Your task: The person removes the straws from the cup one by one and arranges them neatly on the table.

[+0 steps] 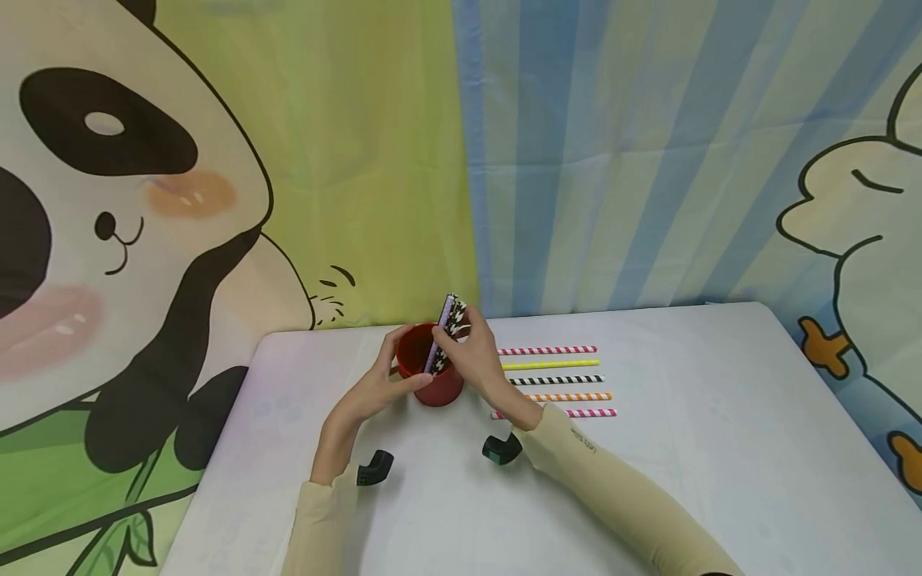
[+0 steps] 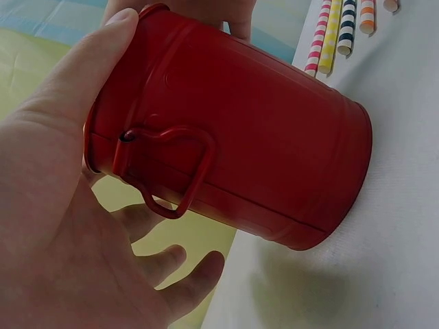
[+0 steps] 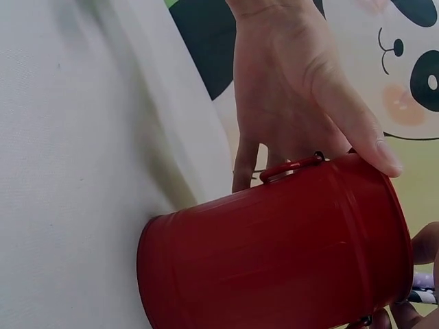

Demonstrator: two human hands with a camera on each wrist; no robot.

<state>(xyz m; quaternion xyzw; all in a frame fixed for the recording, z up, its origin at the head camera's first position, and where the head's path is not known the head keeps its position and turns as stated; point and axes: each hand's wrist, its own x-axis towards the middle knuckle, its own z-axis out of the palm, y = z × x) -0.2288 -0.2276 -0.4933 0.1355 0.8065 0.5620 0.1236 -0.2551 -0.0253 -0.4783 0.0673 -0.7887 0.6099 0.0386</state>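
Note:
A red metal bucket [image 1: 439, 390] with small side handles stands on the white table, its mouth facing up. My left hand [image 1: 382, 380] grips its rim from the left; the left wrist view shows the thumb on the rim [image 2: 89, 147] and several fingers spread beside the wall. My right hand [image 1: 471, 356] pinches slim sticks at the mouth: a lavender one [image 1: 440, 324] and a black-and-white patterned part [image 1: 455, 318]. Their lower ends reach into the bucket, tilted. Whether they are pens I cannot tell. In the right wrist view, only the right fingertips [image 3: 426, 243] show at the rim.
Several striped paper straws lie in a spaced row right of the bucket, among them a yellow straw [image 1: 551, 365] and an orange straw [image 1: 572, 397]. My right forearm crosses over the nearest ones. Black wrist-camera pieces [image 1: 374, 468] sit by the wrists. A printed curtain [image 1: 389, 200] hangs behind the table.

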